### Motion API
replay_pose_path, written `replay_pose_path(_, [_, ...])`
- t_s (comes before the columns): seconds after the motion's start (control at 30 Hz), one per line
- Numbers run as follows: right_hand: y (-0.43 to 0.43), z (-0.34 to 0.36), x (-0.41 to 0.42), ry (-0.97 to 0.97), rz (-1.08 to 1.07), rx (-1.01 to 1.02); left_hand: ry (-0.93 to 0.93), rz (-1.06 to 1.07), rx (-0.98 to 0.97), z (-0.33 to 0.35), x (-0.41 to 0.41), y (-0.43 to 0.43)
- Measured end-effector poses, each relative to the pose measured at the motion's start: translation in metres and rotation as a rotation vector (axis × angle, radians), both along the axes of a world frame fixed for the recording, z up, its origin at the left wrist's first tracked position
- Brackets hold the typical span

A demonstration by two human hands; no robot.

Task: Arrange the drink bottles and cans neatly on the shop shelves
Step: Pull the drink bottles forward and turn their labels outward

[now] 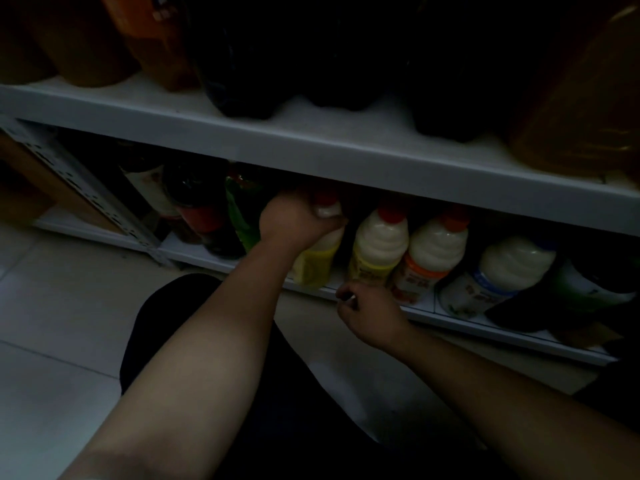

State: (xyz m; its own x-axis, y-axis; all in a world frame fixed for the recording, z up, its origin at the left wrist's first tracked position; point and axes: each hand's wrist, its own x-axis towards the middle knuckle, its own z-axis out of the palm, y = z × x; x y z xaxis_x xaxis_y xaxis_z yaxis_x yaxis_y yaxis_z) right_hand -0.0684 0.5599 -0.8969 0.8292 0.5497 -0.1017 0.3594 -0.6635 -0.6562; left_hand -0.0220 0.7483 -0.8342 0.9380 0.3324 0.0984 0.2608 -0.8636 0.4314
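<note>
Four milky bottles stand in a row on the bottom shelf (519,336): two yellow-labelled, one orange (434,251) and one blue (512,265). All are upright, necks up. The left hand (294,220) wraps the neck of the first yellow bottle (318,261). The right hand (370,313) sits at the shelf edge below the second yellow bottle (379,244), fingers curled. Whether it holds anything is unclear.

Milky white bottles (379,237) with red caps (391,213) — yellow, orange, blue labels (367,269) — pale grey-white shelf (311,143).
</note>
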Motion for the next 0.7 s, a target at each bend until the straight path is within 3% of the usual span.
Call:
replay_pose_path(0.1, [0.007,-0.004,0.002,0.021,0.063,-0.076,0.013,0.036,0.044,0.001,0.003,-0.011])
replay_pose_path(0.27, [0.028,-0.009,0.010,0.219,-0.005,-0.166,0.206,-0.090,-0.282,-0.003,0.009,0.004])
replay_pose_path(0.4, [0.055,-0.011,0.016,0.381,-0.041,-0.044,0.098,-0.066,-0.346,-0.003,0.009,0.007])
replay_pose_path(0.5, [0.068,-0.016,0.019,0.548,-0.210,0.109,-0.006,0.104,-0.233,-0.005,0.008,-0.003])
replay_pose_path(0.57, [0.073,-0.021,0.024,0.588,-0.303,0.223,0.021,0.232,-0.171,-0.005,0.008,-0.012])
replay_pose_path(0.7, [0.078,-0.037,0.028,0.569,-0.379,0.335,0.124,0.171,-0.084,-0.007,0.010,-0.015])
